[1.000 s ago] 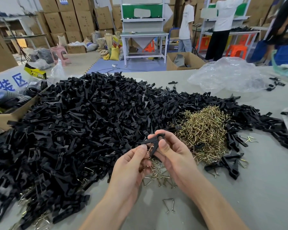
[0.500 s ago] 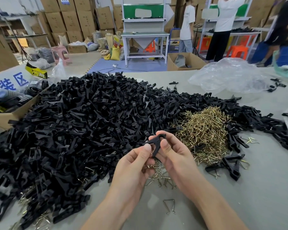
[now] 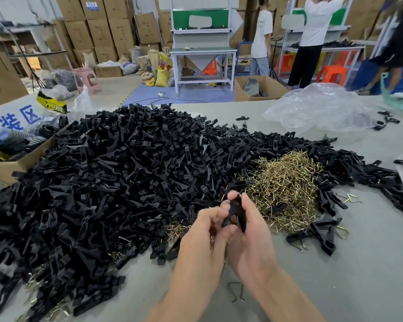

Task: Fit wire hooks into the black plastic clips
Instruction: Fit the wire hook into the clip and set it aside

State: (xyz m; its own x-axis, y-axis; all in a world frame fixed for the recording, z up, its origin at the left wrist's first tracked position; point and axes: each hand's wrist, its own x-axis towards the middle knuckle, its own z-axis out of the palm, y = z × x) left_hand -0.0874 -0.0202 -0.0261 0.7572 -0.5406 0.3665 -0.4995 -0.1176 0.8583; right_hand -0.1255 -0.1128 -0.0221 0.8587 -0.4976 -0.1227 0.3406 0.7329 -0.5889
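Observation:
A black plastic clip (image 3: 235, 212) stands upright between my two hands above the grey table (image 3: 358, 275). My right hand (image 3: 251, 238) grips it from the right with curled fingers. My left hand (image 3: 207, 235) pinches its lower left leg with thumb and fingers. Any wire hook in the clip is hidden by my fingers. A large heap of black clips (image 3: 116, 182) covers the table's left and middle. A pile of brass wire hooks (image 3: 286, 187) lies just right of my hands.
A single wire hook (image 3: 236, 291) lies on the table under my right wrist. Several finished clips (image 3: 321, 235) lie right of the hook pile. A clear plastic bag (image 3: 321, 108) sits at the back right, a cardboard box (image 3: 12, 159) at the left edge. People stand at benches beyond.
The clip has turned from lying across my fingertips to standing upright, and both hands have closed in tighter round it. My hands shifted slightly lower and toward me.

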